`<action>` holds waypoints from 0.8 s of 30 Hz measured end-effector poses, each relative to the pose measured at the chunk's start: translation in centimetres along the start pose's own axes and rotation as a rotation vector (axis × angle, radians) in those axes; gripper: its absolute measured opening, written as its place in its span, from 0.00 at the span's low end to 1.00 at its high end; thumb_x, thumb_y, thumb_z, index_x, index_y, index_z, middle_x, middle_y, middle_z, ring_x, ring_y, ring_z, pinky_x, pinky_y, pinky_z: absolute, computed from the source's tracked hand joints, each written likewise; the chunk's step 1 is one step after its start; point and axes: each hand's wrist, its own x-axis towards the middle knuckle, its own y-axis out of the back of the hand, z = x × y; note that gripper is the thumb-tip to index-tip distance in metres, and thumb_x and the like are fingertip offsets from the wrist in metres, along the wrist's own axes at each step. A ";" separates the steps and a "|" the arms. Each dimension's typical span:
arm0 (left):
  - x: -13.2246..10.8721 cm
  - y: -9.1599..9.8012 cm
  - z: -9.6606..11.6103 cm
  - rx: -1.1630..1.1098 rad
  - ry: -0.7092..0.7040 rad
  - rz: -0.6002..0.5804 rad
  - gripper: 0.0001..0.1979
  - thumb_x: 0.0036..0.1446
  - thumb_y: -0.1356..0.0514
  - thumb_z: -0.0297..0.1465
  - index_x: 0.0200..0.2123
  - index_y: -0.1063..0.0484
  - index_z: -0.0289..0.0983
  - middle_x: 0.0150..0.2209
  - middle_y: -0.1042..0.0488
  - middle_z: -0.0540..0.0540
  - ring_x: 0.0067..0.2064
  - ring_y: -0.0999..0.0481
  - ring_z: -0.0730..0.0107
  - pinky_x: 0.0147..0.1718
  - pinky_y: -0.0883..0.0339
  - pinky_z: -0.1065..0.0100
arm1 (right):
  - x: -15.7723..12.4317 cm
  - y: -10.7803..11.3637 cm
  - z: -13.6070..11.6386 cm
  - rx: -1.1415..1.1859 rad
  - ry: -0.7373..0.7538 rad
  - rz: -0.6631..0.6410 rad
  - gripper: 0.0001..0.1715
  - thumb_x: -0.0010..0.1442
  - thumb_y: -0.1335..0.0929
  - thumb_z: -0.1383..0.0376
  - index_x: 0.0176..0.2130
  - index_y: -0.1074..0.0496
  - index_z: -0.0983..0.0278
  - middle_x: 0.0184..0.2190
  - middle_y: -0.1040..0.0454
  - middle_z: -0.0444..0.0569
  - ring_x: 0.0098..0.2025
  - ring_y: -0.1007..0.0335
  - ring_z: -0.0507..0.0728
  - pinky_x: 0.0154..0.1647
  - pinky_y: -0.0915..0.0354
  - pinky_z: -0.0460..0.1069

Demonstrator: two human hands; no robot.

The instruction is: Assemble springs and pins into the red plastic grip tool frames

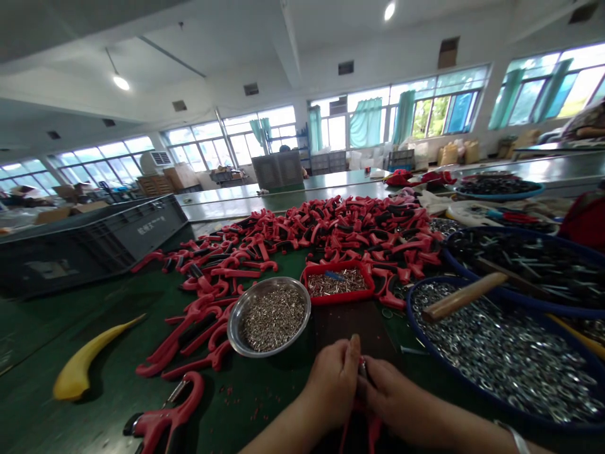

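At the lower centre my left hand [333, 378] and my right hand [387, 388] meet, closed around a red tool [373, 429] with a small metal part at its top. Most of the tool is hidden by the fingers. Beyond my hands are a steel bowl [274, 318] of small metal pieces and a red tray [340, 298] of rivet-like pins with a blue item in it. A big pile of red-and-black plastic tools [331, 227] lies behind them. Another such tool [165, 413] with a metal spring rests at the lower left.
A blue-rimmed basin [510, 359] of metal rings is on the right, with a wooden handle [466, 296] over it. Behind it sits a basin of dark parts [529, 258]. On the left are a yellow banana-shaped object [89, 362] and a grey crate [94, 243]. A person [588, 123] is far right.
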 end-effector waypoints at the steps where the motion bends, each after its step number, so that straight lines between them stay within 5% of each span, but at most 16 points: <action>1: 0.3 0.6 0.3 0.019 0.002 -0.009 0.30 0.59 0.65 0.49 0.29 0.32 0.35 0.27 0.31 0.46 0.30 0.34 0.67 0.30 0.43 0.68 | 0.4 0.0 0.3 0.116 -0.066 -0.018 0.18 0.60 0.44 0.56 0.37 0.34 0.66 0.25 0.31 0.45 0.23 0.34 0.50 0.21 0.36 0.44; 4: 0.0 2.2 1.5 0.146 -0.043 0.018 0.34 0.56 0.64 0.52 0.46 0.34 0.33 0.44 0.30 0.37 0.45 0.33 0.58 0.44 0.43 0.62 | 0.9 0.7 0.6 0.411 -0.203 0.016 0.25 0.59 0.44 0.49 0.45 0.36 0.64 0.21 0.33 0.40 0.16 0.39 0.48 0.13 0.42 0.42; 7: -1.3 2.3 2.3 0.337 -0.078 0.038 0.50 0.39 0.47 0.60 0.58 0.46 0.31 0.57 0.42 0.33 0.56 0.45 0.45 0.54 0.56 0.53 | 0.9 1.3 0.6 0.464 -0.138 0.264 0.28 0.56 0.40 0.48 0.47 0.34 0.64 0.36 0.27 0.50 0.38 0.29 0.56 0.35 0.32 0.49; 10: -1.9 0.9 2.3 0.391 -0.074 0.085 0.63 0.25 0.40 0.60 0.60 0.51 0.28 0.58 0.45 0.31 0.57 0.47 0.39 0.56 0.60 0.48 | 0.8 1.2 0.6 0.387 -0.223 0.404 0.31 0.54 0.40 0.46 0.48 0.32 0.64 0.48 0.30 0.54 0.54 0.41 0.62 0.50 0.39 0.56; 14: -1.1 -0.1 1.3 0.397 -0.063 0.079 0.63 0.25 0.38 0.57 0.60 0.52 0.24 0.58 0.45 0.29 0.57 0.46 0.38 0.55 0.57 0.46 | 0.5 1.3 0.7 0.341 -0.217 0.345 0.31 0.57 0.43 0.47 0.48 0.32 0.63 0.48 0.30 0.53 0.56 0.42 0.60 0.52 0.41 0.55; 18: -0.4 1.2 0.8 0.384 -0.088 0.037 0.58 0.29 0.39 0.55 0.59 0.50 0.25 0.58 0.45 0.31 0.58 0.48 0.40 0.56 0.56 0.48 | 0.5 4.1 1.2 0.062 0.007 0.214 0.24 0.60 0.44 0.52 0.42 0.30 0.64 0.39 0.26 0.52 0.45 0.32 0.58 0.47 0.38 0.53; 24: 1.5 1.2 1.2 0.463 -0.085 -0.046 0.58 0.24 0.36 0.53 0.59 0.47 0.32 0.57 0.44 0.33 0.57 0.48 0.40 0.56 0.61 0.47 | 4.4 9.5 -0.8 -0.864 0.044 0.335 0.16 0.62 0.44 0.66 0.41 0.32 0.66 0.37 0.27 0.54 0.40 0.30 0.57 0.41 0.38 0.50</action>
